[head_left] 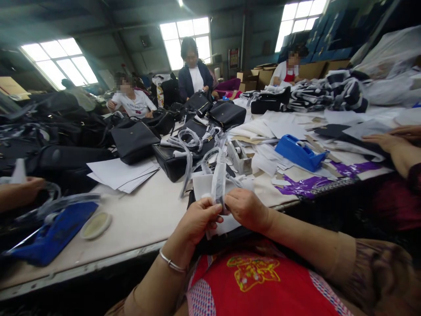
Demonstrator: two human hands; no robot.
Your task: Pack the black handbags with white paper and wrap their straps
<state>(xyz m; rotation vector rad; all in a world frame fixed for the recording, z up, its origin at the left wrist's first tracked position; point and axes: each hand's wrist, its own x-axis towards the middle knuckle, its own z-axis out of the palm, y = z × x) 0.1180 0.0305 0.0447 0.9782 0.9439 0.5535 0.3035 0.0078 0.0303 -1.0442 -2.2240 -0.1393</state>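
Note:
My left hand (201,219) pinches the lower end of a bag strap wrapped in clear plastic film (219,177). From the other side my right hand (246,208) grips the same wrapped strap with curled fingers. The strap stands up between my hands and loops over at its top. White paper (201,185) lies just behind and under my hands, at the table's front edge. Part of a dark bag shows below it, mostly hidden. Right behind the strap stands a grey tape dispenser (239,157). A black handbag (169,161) with more film-wrapped straps lies beyond my left hand.
A blue tape dispenser (301,152) and purple plastic (301,186) are to the right. At left are white sheets (123,172), another blue dispenser (55,232) and a round lid-like disc (95,225). Co-workers' hands (388,141) reach in from both sides. Black bags (134,140) pile up behind.

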